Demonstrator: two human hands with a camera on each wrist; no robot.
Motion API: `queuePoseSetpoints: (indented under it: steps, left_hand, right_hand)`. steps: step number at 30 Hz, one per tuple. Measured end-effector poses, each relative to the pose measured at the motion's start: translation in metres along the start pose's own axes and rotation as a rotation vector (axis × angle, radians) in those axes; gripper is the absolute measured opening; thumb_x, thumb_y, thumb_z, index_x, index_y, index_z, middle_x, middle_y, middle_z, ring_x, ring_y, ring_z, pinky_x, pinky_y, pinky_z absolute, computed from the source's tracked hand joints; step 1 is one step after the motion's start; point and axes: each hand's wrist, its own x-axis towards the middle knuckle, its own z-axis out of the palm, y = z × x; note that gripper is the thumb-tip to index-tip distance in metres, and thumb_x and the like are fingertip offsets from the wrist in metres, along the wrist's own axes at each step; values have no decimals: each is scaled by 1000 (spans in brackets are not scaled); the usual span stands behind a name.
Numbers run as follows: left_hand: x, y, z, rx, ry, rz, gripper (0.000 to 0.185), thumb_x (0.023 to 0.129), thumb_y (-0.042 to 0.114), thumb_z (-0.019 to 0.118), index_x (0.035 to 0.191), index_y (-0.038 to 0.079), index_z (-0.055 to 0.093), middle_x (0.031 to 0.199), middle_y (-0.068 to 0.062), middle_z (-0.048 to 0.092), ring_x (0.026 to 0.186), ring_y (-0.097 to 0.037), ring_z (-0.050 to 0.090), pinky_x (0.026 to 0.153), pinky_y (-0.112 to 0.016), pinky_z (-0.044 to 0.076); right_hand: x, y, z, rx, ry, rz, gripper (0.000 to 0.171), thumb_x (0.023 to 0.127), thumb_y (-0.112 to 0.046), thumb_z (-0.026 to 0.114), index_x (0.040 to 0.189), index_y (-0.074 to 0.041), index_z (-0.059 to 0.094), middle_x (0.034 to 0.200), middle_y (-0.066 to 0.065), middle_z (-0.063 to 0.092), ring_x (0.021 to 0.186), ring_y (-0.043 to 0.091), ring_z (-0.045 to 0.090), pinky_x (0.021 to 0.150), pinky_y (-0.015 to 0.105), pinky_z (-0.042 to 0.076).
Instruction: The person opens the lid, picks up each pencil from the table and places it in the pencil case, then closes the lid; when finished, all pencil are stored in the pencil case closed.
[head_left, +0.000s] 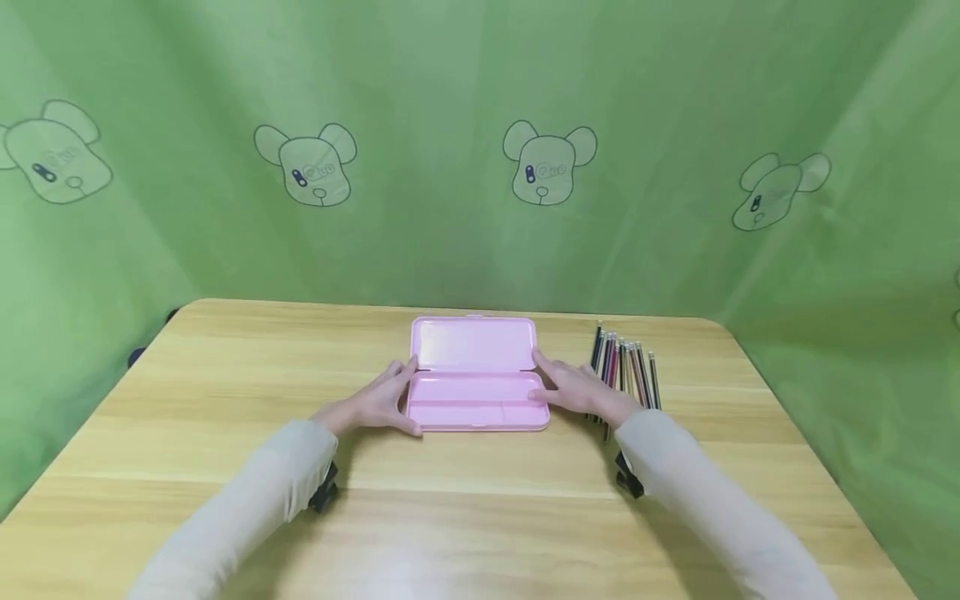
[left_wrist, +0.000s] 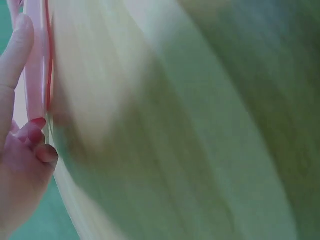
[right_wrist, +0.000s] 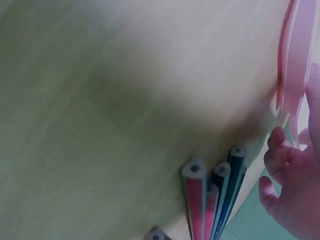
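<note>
Pink pencil case (head_left: 457, 413), head view: lying on the wood-grain table (head_left: 480, 479), toward the far edge, about centre, lid (head_left: 475, 343) folded back away from the person, tray facing up with dividers showing. Left hand (head_left: 377, 403) at the left end, thumb and fingers spread wide; thumb touching the near left corner, fingertips by the hinge corner; braced against it, no grasp. Right hand (head_left: 576, 389) at the right end, fingers fairly straight; one fingertip at the lid's lower right corner, another digit over the tray's right rim; touching, not gripping. Bundle of pencils (head_left: 616, 367) on the table just right of the case, partly behind the right hand and wrist. Light sleeves (head_left: 247, 492) on both arms. Green curtain (head_left: 435, 242) with animal-head prints behind.

Left wrist view: thumb extended along the case's side wall, other fingers bent loosely near its end.

Right wrist view: thumb at the case wall, other fingers loosely bent; red and dark pencil ends near the hand, apart from it. Fingertip contact unclear here.
</note>
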Motion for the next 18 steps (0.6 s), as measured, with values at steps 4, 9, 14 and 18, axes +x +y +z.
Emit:
queuePoseSetpoints:
  steps: [4, 9, 14, 18]
  left_hand:
    - [2, 1, -7, -26, -18, 6, 114, 62, 27, 83, 139, -15, 11, 116, -23, 36, 101, -26, 40, 96, -42, 38]
    - [11, 4, -9, 56, -51, 15, 107, 63, 34, 82, 138, -14, 22, 111, -19, 39, 96, -23, 41, 91, -37, 41]
    - [14, 6, -7, 127, -64, -22, 107, 62, 40, 82, 138, -10, 25, 107, -17, 42, 91, -21, 42, 88, -35, 42]
    - [9, 7, -8, 116, -73, -89, 113, 61, 42, 82, 141, -9, 19, 109, -18, 41, 93, -22, 43, 90, -36, 42]
  right_hand:
    - [2, 0, -4, 1, -18, -18, 79, 91, -47, 47, 145, 0, 12, 144, 23, 27, 129, 41, 31, 100, 69, 14]
    - [-1, 4, -4, 8, 7, -25, 75, 91, -43, 49, 142, 4, 19, 143, 23, 29, 128, 40, 32, 102, 64, 19]
    - [-4, 6, 1, 50, 41, -66, 73, 92, -37, 51, 140, 8, 20, 141, 27, 29, 127, 42, 34, 105, 55, 25]
    - [-2, 3, 2, 66, 42, -84, 74, 92, -35, 51, 141, 8, 18, 142, 28, 27, 127, 41, 33, 107, 50, 26]
